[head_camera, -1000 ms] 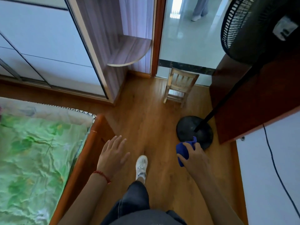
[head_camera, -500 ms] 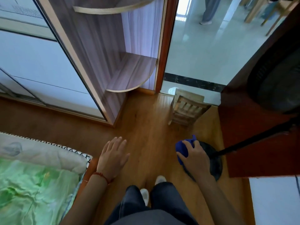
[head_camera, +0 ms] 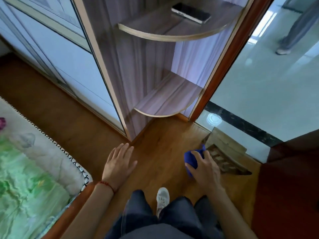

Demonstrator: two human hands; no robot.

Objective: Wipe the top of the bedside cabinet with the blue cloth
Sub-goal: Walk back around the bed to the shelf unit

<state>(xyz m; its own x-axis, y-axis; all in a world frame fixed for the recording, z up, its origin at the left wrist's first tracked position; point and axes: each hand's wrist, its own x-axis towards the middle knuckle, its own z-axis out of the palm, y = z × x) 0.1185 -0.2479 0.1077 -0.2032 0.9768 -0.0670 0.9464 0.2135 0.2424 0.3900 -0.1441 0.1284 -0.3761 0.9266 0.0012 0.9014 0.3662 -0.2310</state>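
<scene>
Cloth in hand, no cabinet in sight yet

Right hand (head_camera: 205,169) clenches the blue cloth (head_camera: 191,158) just beside the wooden stool (head_camera: 222,152); left hand (head_camera: 119,163) hangs slack. Could trip on that stool walking.

Two hands, left (head_camera: 119,163) and right (head_camera: 204,169), one cloth (head_camera: 191,158), two shelves, upper (head_camera: 172,30) and lower (head_camera: 167,99), one phone (head_camera: 190,12), one stool (head_camera: 224,152), one bed (head_camera: 31,169), one shoe (head_camera: 162,197).

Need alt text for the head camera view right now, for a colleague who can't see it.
Standing on a wooden floor, the person grips a bunched blue cloth in the right hand; the left hand is open and empty. Ahead: curved corner shelves, one holding a dark phone.
</scene>
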